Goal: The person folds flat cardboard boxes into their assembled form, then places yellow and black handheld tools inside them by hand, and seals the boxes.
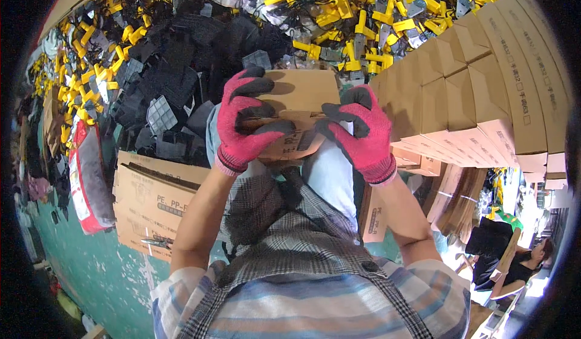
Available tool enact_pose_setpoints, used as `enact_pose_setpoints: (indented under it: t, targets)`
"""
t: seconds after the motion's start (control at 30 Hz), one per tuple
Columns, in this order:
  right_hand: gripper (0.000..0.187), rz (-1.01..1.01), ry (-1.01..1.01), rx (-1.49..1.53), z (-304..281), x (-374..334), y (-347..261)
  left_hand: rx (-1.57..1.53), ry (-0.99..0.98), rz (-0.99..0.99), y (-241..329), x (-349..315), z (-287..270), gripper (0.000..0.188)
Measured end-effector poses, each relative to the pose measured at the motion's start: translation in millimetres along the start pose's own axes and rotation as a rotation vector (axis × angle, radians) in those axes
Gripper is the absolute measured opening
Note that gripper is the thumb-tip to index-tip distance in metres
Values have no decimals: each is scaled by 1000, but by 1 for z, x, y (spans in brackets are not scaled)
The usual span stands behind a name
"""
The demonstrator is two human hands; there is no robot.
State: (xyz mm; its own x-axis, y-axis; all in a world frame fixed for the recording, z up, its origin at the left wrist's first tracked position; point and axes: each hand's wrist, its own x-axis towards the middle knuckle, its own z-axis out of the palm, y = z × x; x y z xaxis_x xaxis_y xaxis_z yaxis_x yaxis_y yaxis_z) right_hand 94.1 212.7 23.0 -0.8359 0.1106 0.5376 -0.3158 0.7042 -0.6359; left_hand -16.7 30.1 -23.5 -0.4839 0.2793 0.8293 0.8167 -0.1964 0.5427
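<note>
A small brown cardboard box (305, 90) rests over my lap, with one flap raised on its far side and dark print on the near side. My left hand (239, 124), in a pink knit glove with dark grey coated fingers, grips the box's left edge, thumb along the near panel. At the right edge, my right hand (366, 136) wears the same kind of glove. Its fingers and thumb are bent around the flap and corner there. What lies inside the box cannot be seen.
Stacked cardboard boxes (451, 100) line the right side. Heaped ahead are black plates (169, 61) and yellow T-shaped handles (360, 27) with black cords. Flattened cartons (145, 197) with pliers (158, 242) lie left, near a grey-and-red bag (91, 185). A person (532, 260) sits far right.
</note>
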Motion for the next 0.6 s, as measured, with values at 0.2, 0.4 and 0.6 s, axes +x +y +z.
enact_pose_setpoints:
  t: [0.2, 0.4, 0.6]
  targets:
    - [32, -161, 16, -395, -11, -3, 4, -21, -58, -35, -5, -2, 4, 43]
    - [35, -277, -143, -396, 16, 9, -6, -91, -13, 7, 5, 5, 3, 44]
    - [32, -282, -137, -297, 14, -1, -11, 10, -89, 50, 6, 6, -1, 48]
